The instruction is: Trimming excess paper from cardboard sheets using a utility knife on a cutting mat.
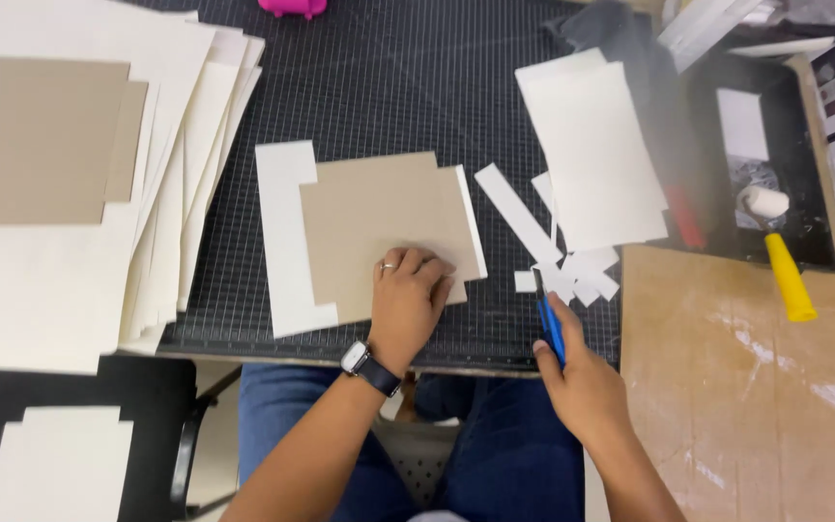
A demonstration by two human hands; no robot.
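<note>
Grey-brown square cardboard panel (379, 227) lies flat on a cream paper sheet (282, 242), both on the black gridded cutting mat (388, 87). I judge the board stiff, light and prone to sliding on the smooth paper, so pressing down near an edge suits it better than pinching. My left hand (408, 304) rests on the panel's near right corner, fingers spread and flat, gripping nothing. My right hand (582, 387), just right of the panel, is closed around blue-handled scissors (548, 319), tip pointing at white paper offcuts (572, 275). Farther right of the panel a yellow-handled foam roller (780, 242) lies in a black tray (804, 155); a stack of cream sheets (176, 174) sits left.
</note>
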